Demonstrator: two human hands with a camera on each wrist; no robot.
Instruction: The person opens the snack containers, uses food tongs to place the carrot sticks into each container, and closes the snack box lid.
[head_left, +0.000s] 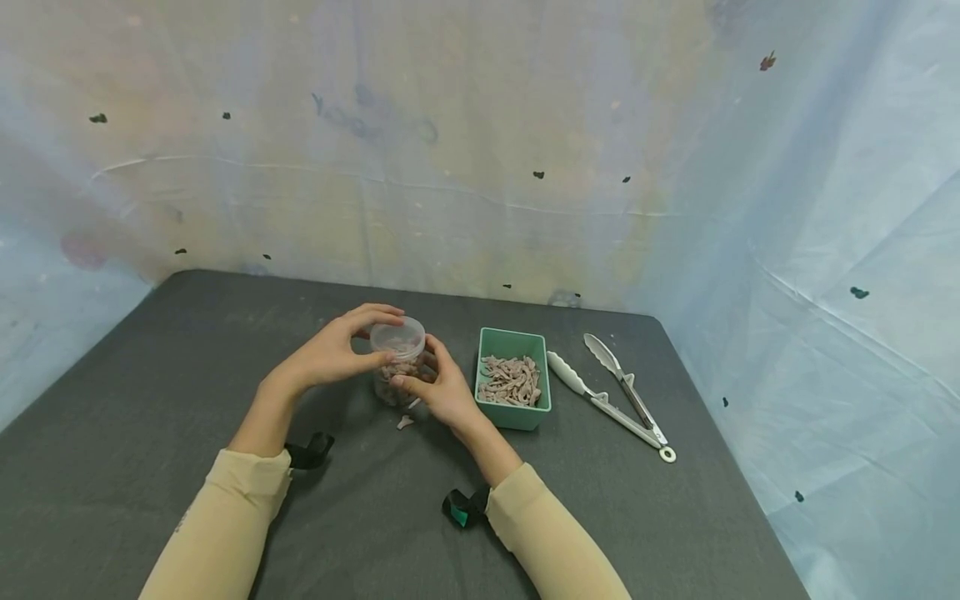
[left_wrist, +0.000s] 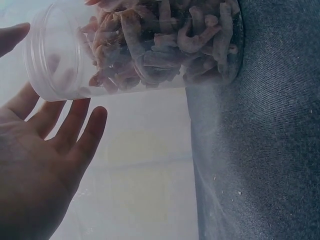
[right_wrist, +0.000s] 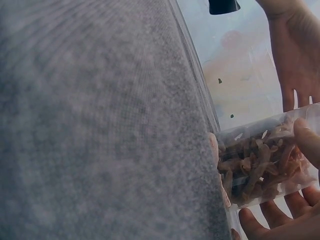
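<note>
A clear plastic jar (head_left: 387, 387) stands upright on the dark table, well filled with wrinkled, brownish, curled pieces (left_wrist: 150, 45). Over its mouth is a translucent round lid (head_left: 397, 335). My left hand (head_left: 339, 346) reaches over from the left and holds the lid's edge between thumb and fingers. Lower down, my right hand (head_left: 444, 390) grips the jar's side, thumb in front and fingers behind. Some pale loose pieces (head_left: 405, 422) lie on the table at the jar's foot.
Right of the jar is a green rectangular container (head_left: 513, 417) with similar pieces inside. Beyond it lie spread tongs (head_left: 626, 421) with white and metal arms. A pale sheet (head_left: 450, 208) hangs behind the table (head_left: 225, 333), and black straps (head_left: 311, 451) hang at both wrists.
</note>
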